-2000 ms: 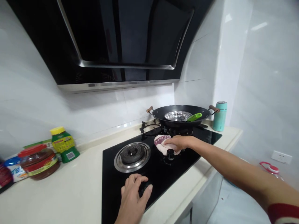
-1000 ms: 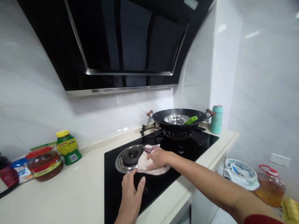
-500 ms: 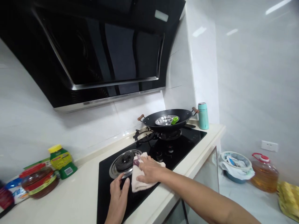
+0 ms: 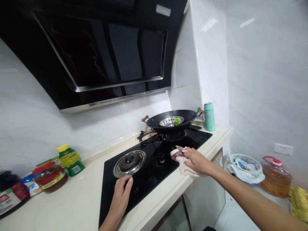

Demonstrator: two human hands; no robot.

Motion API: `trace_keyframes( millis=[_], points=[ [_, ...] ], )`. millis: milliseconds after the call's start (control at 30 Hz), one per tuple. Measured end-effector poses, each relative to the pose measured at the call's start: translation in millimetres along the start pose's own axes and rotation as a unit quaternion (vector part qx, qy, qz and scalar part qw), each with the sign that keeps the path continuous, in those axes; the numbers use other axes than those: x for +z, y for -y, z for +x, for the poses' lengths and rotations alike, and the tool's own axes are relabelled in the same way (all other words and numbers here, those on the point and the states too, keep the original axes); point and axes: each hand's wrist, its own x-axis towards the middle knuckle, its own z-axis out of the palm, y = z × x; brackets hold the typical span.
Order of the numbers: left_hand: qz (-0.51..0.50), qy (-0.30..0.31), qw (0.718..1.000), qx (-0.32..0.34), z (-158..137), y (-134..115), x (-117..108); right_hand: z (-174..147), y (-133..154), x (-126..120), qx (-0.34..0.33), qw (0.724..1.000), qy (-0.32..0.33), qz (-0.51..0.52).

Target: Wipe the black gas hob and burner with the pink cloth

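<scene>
My right hand (image 4: 197, 160) grips a pale cloth (image 4: 187, 169) with a purple patch, at the front right edge of the black gas hob (image 4: 149, 173). Part of the cloth hangs over the counter's front edge. My left hand (image 4: 122, 191) is over the hob's near left part, just in front of the bare round burner (image 4: 131, 161). Its fingers are loosely bent, the thumb stands apart, and I see nothing in it. Behind the cloth, a black wok (image 4: 154, 125) with wooden handles rests over the far burner, holding a steel strainer-like dish (image 4: 166, 122) and a green-handled item (image 4: 176, 121).
A loose pan support (image 4: 149, 138) lies behind the left burner. A turquoise flask (image 4: 209, 117) stands beside the wok. Jars and a green bottle (image 4: 72, 162) line the counter's left. A lined bin (image 4: 245, 166) and an oil jug (image 4: 276, 179) are at right. The range hood (image 4: 115, 64) hangs overhead.
My right hand has moved right with the cloth, from beside the left burner to the hob's front right edge. My left hand stays near the burner, its fingers slightly more bent.
</scene>
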Motion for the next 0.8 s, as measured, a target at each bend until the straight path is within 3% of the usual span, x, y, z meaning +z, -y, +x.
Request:
trace_keyframes(
  millis=[67,200,433,800],
  points=[
    [-0.004,0.002,1.000,0.001,0.1,-0.1,0.3,11.6,-23.6,-6.5,0.042,0.999,-0.002,-0.019],
    [-0.009,0.002,1.000,-0.007,-1.0,-0.4,-0.7,51.8,-45.6,-4.9,0.057,0.998,0.011,-0.016],
    [-0.025,0.024,0.999,-0.017,-2.8,-3.7,-3.6,121.2,-38.6,16.8,-0.001,0.998,0.046,0.047],
    [-0.028,0.053,0.998,-0.026,-1.9,-9.9,-4.8,152.3,-30.0,3.7,-0.020,0.986,0.130,0.107]
  ],
)
